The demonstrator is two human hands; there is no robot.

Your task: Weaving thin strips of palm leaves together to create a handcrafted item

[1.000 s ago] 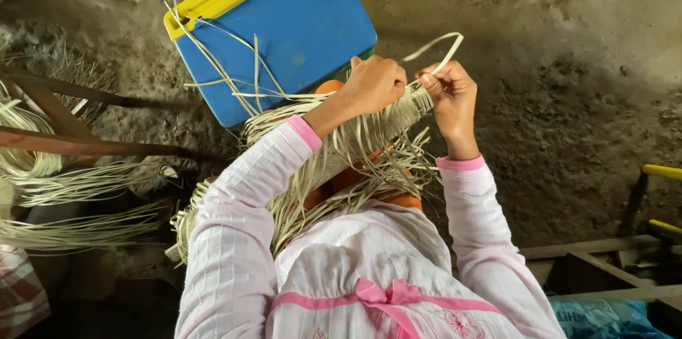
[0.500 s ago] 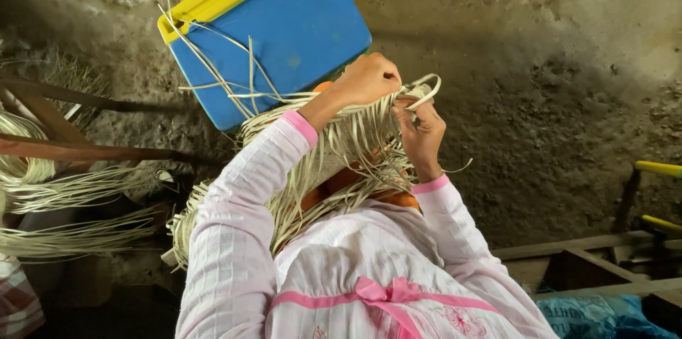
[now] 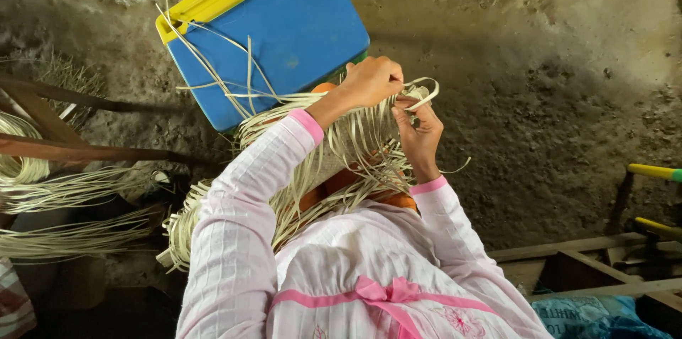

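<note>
In the middle of the frame, the left hand point(image 3: 371, 81) and right hand point(image 3: 419, 129) both pinch pale straw strips point(image 3: 341, 147). A blue box with a yellow edge point(image 3: 263, 34) lies upper left.

The woven strip point(image 3: 334, 151) and its loose strands point(image 3: 213, 76) look like dry, flat plant fibre, pale straw-coloured and matt, with stiff splayed ends. At 11 o'clock the blue case point(image 3: 284, 34) with a yellow edge is smooth plastic with a faint sheen. The ground point(image 3: 554, 83) from 12 to 3 o'clock is bare packed earth, rough, crumbly and dull. At 9 o'clock the dark poles point(image 3: 85, 147) look like weathered wood, beside coiled bundles point(image 3: 42, 190) of the same pale fibre. The pink sleeves point(image 3: 241, 211) are soft checked cloth, matt, with a satiny ribbon point(image 3: 387, 293) at 6 o'clock
</note>
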